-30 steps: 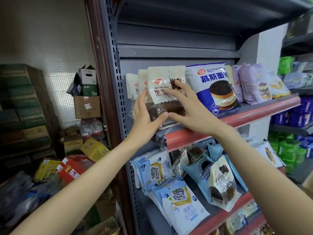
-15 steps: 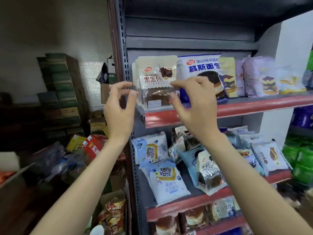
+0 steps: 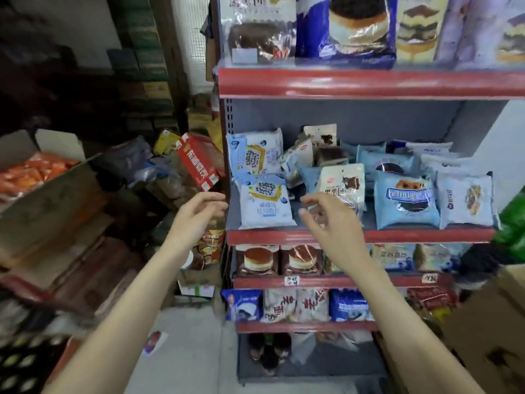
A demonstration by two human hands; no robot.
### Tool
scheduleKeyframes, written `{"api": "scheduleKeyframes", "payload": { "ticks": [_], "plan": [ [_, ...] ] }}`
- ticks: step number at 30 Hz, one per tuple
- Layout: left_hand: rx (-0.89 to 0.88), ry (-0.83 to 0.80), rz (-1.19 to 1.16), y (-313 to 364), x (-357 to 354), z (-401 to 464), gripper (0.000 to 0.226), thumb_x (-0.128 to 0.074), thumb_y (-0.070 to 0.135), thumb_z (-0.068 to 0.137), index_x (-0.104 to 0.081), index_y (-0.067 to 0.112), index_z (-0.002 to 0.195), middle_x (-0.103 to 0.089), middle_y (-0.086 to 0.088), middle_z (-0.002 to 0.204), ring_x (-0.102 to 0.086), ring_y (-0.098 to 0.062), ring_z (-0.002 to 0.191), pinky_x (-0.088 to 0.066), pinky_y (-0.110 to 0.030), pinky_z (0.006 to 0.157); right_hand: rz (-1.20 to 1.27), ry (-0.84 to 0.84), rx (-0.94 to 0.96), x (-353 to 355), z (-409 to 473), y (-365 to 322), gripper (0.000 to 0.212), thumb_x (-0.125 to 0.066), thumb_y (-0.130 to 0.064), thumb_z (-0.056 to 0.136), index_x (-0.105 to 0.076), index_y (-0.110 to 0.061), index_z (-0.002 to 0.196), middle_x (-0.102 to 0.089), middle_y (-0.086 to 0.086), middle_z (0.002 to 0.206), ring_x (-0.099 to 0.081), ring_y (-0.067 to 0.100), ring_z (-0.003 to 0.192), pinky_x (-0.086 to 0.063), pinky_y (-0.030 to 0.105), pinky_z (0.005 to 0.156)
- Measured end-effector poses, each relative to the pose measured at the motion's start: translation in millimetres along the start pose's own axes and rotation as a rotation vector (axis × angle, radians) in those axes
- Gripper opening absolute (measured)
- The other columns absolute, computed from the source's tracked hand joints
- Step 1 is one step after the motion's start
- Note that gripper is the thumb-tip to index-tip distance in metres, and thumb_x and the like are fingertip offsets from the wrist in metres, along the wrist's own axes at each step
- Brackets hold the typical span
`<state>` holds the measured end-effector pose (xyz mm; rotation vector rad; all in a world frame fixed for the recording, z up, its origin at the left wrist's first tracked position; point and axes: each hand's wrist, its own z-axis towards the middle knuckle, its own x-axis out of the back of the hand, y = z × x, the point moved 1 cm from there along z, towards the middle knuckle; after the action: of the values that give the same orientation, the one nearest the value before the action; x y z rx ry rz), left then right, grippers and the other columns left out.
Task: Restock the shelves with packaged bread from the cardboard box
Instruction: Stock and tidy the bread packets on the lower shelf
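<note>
Both hands empty, mid frame, in front of the second shelf (image 3: 360, 236). Left hand (image 3: 199, 216) left of centre, just outside the shelf's left upright, fingers loosely curled, gripping nothing. Right hand (image 3: 331, 220) at centre, fingers spread and relaxed, hovering before a cream bread pack (image 3: 342, 183) leaning on that shelf; contact unclear. More packaged bread across the frame: chocolate bread pack (image 3: 257, 32) standing on the top shelf (image 3: 369, 82), upper centre; blue-white packs (image 3: 265, 204) below it. Cardboard box (image 3: 488, 334) at lower right edge, contents hidden. Open carton of orange packets (image 3: 31, 173) at left.
</note>
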<state>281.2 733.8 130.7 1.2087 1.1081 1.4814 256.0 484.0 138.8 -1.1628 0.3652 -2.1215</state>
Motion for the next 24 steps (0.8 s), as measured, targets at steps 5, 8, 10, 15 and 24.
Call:
{"api": "scheduleKeyframes", "payload": {
  "ticks": [5,8,10,15,24],
  "plan": [
    [0.14,0.041,-0.08,-34,-24,14,0.037,-0.058,0.032,0.093,-0.053,0.022,0.128,-0.06,0.004,0.12,-0.059,-0.008,0.107,-0.046,-0.025,0.09,0.114,-0.29,-0.216,-45,9,39,0.052,-0.058,-0.038,0.092,-0.044,-0.016,0.137,-0.049,0.003,0.136,-0.045,0.018,0.126,-0.038,0.035,0.104],
    [0.21,0.052,-0.117,-47,-45,41,0.055,-0.056,0.041,0.093,-0.039,0.022,0.142,-0.048,0.002,0.137,-0.049,-0.018,0.123,-0.041,-0.03,0.097,0.179,-0.328,-0.334,-73,30,53,0.061,-0.055,-0.042,0.093,-0.035,-0.015,0.144,-0.043,0.005,0.144,-0.038,0.021,0.133,-0.032,0.036,0.108],
    [0.235,0.057,-0.123,-51,-58,61,0.059,-0.053,0.042,0.094,-0.033,0.02,0.145,-0.043,0.0,0.144,-0.043,-0.02,0.13,-0.038,-0.029,0.096,0.178,-0.324,-0.377,-89,45,62,0.065,-0.054,-0.042,0.093,-0.029,-0.013,0.146,-0.038,0.008,0.147,-0.032,0.022,0.137,-0.028,0.033,0.107],
    [0.28,-0.055,-0.082,-64,-75,109,0.063,-0.049,0.049,0.094,-0.029,0.019,0.146,-0.042,0.0,0.145,-0.045,-0.018,0.128,-0.038,-0.028,0.092,0.196,-0.404,-0.471,-124,73,80,0.103,-0.049,-0.079,0.072,-0.017,-0.021,0.151,-0.027,0.002,0.154,-0.025,0.021,0.141,-0.026,0.043,0.113],
    [0.248,0.024,-0.008,-89,-77,125,0.049,-0.051,0.037,0.096,-0.034,0.019,0.139,-0.052,0.004,0.127,-0.054,-0.019,0.117,-0.047,-0.035,0.09,-0.019,-0.428,-0.384,-146,78,82,0.091,-0.048,-0.07,0.081,-0.008,-0.027,0.152,-0.015,0.003,0.157,-0.013,0.031,0.143,-0.02,0.054,0.113]
  ]
}}
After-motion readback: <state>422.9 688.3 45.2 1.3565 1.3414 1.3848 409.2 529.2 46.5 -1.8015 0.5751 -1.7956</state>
